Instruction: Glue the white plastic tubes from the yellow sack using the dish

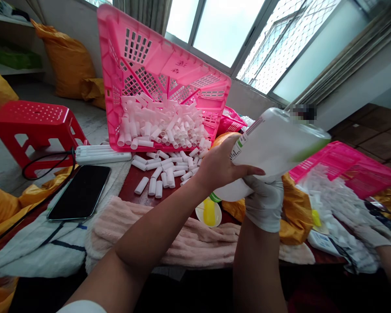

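Note:
A large translucent white plastic bottle (pixel 270 145) with green markings is tilted in the air, its narrower end down and to the left. My bare left hand (pixel 220 163) grips its left side, thumb along the lower edge. My right hand (pixel 265 202), in a white glove, is closed round the bottle from below, its fingers partly hidden. Under the bottle's lower end sits a small round white dish (pixel 217 214) with a yellow piece (pixel 209 212) on it. Short white plastic tubes (pixel 163 171) lie loose on the dark red tabletop (pixel 130 191) to the left.
A pink basket (pixel 195 74) tipped on its side holds many tubes. A pink towel (pixel 189 243) runs along the front edge. A phone (pixel 80 193) and power strip (pixel 102 154) lie left, near a red stool (pixel 35 115). At right, another person's arm (pixel 389 261) is beside a white pile.

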